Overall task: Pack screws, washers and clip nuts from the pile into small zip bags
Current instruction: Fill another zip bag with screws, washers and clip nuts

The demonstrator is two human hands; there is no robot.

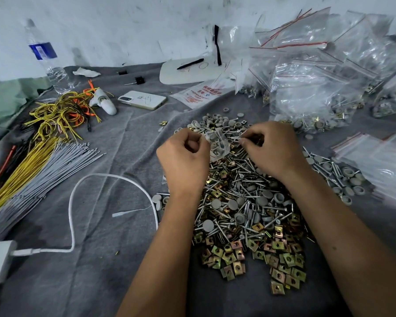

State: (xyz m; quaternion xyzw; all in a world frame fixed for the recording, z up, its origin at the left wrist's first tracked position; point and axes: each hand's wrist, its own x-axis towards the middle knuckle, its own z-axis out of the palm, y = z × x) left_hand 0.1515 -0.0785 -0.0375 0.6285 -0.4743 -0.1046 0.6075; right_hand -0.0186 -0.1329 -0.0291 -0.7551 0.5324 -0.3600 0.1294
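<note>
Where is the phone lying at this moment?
In the head view the phone lies flat on the grey cloth, left of centre toward the back, between the tangle of yellow wires and the printed bag packet.

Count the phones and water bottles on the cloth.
2: one phone lying flat at centre-left beyond the pile, one water bottle standing upright at far left by the wall. Others may be hidden under the bags.

The white packet point(198, 93) bears red print — "5", seemingly "140mmX" — the rest too blurred.
</note>
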